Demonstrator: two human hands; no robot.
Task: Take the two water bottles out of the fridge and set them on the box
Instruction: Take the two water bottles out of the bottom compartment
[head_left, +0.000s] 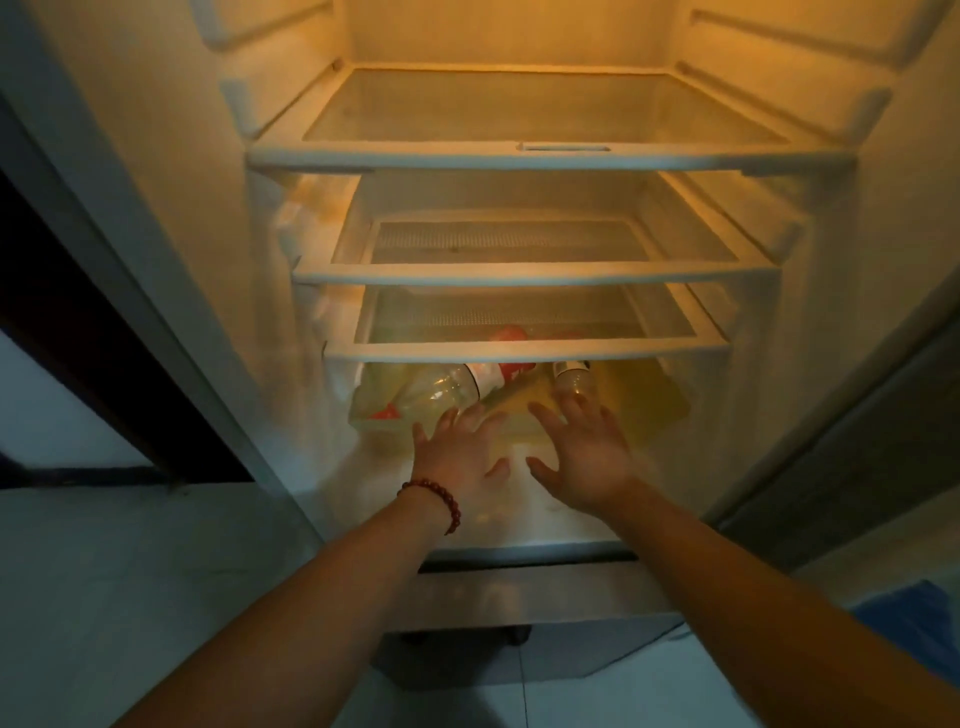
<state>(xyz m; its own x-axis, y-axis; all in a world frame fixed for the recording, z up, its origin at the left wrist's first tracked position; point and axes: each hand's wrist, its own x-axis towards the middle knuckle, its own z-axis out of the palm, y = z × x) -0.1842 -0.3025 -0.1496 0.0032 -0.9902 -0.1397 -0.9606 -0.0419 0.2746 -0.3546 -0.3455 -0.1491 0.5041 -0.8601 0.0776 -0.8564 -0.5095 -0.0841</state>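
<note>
The fridge (519, 156) stands open and lit yellow inside. Two clear plastic water bottles lie on their sides in the bottom compartment, under the lowest shelf. The left bottle (441, 389) has a red and white label. The right bottle (574, 382) is half hidden by the shelf edge. My left hand (460, 457), with a red bead bracelet on the wrist, is spread open just in front of the left bottle. My right hand (582, 457) is spread open with its fingertips near the right bottle. Neither hand holds anything. The box is not in view.
Three shelves (535, 275) sit above the bottles, the lowest close over them. A white bag (296, 218) hangs at the fridge's left inner wall. Something red (384, 413) lies near the left bottle. The fridge door (857, 441) stands at the right. Blue material (919, 618) lies on the floor.
</note>
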